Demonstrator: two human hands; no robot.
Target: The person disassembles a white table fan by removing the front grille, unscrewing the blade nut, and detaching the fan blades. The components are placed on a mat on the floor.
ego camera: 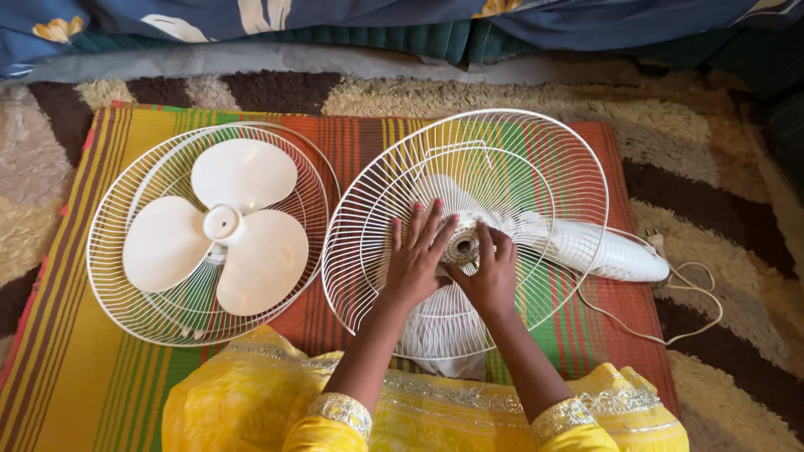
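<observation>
A white wire rear fan guard point(536, 167) sits on a white fan motor housing point(615, 255) lying on the mat. My left hand point(414, 259) rests flat on the guard's centre, fingers spread. Beside it, my right hand point(488, 272) has its fingers at the round hub point(462, 247) in the middle of the guard. To the left, a white three-blade fan propeller point(226, 226) lies inside another white wire guard point(134, 276).
Everything lies on a striped orange, yellow and green mat point(75, 368) over a shaggy brown and cream rug point(712, 142). A white power cord point(687, 322) loops at the right. Blue floral bedding point(335, 17) runs along the top. My yellow garment point(251, 402) covers the near edge.
</observation>
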